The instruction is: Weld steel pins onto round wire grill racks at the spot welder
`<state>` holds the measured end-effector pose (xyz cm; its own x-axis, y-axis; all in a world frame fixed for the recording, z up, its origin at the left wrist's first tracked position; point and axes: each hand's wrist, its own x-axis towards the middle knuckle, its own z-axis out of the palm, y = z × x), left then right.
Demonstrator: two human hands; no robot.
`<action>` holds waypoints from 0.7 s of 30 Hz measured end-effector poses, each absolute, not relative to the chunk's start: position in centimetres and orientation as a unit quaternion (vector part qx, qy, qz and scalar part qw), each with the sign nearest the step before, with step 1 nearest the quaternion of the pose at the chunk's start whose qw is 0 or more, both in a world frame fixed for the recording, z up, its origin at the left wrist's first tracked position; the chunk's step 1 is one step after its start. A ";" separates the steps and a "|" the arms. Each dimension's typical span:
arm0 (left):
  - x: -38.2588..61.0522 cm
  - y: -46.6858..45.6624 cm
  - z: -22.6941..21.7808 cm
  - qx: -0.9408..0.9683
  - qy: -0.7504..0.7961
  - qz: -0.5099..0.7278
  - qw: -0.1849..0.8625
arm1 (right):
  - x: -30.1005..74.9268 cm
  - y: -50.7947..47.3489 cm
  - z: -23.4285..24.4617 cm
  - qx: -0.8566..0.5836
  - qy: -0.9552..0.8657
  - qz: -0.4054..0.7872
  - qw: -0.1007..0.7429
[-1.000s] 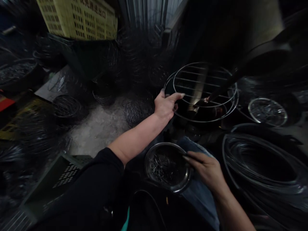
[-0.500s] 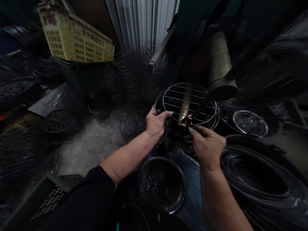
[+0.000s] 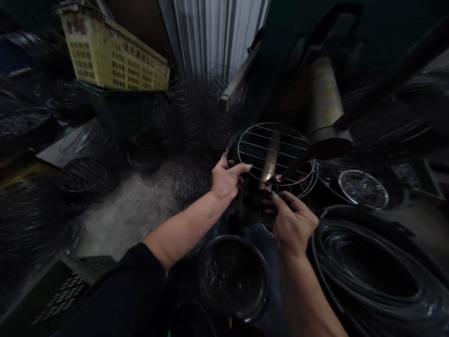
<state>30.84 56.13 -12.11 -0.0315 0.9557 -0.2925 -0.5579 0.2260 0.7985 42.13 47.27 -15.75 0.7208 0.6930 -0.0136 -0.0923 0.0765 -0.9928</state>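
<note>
My left hand (image 3: 226,180) grips the left rim of a round wire rack (image 3: 259,127), thumb on top and fingers beneath. The rack is tilted, with straight bars across a ring and more hoops of wire below. My right hand (image 3: 294,222) is just below the rack's near edge, its thumb and forefinger pinched; what they hold, if anything, is too dark to make out. Under the bars lies a brass-coloured rod (image 3: 271,157). A dark arm ending in a bright copper-coloured tip (image 3: 275,178) meets the rack near its front edge. A metal bowl (image 3: 264,285) with small wire pieces sits below my hands.
A thick metal cylinder (image 3: 328,93) on a dark bar overhangs the right side. At lower right lies a big coil of wire (image 3: 368,267); behind it, a round dish of small parts (image 3: 363,189). Stacked wire frames (image 3: 189,112) and a yellow crate (image 3: 115,58) stand left.
My right hand has drawn slightly down and left, away from the rack's near edge. My left hand and the rack stay almost in place. The view has turned slightly.
</note>
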 end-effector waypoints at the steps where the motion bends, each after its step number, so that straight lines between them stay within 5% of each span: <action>1: 30.9 56.1 -12.1 0.232 0.425 0.576 0.659 | 42.0 47.2 -15.9 -0.612 -0.234 0.276 0.703; 21: 31.3 57.5 -12.5 0.209 0.448 0.560 0.665 | 42.3 48.6 -16.6 -0.627 -0.234 0.254 0.698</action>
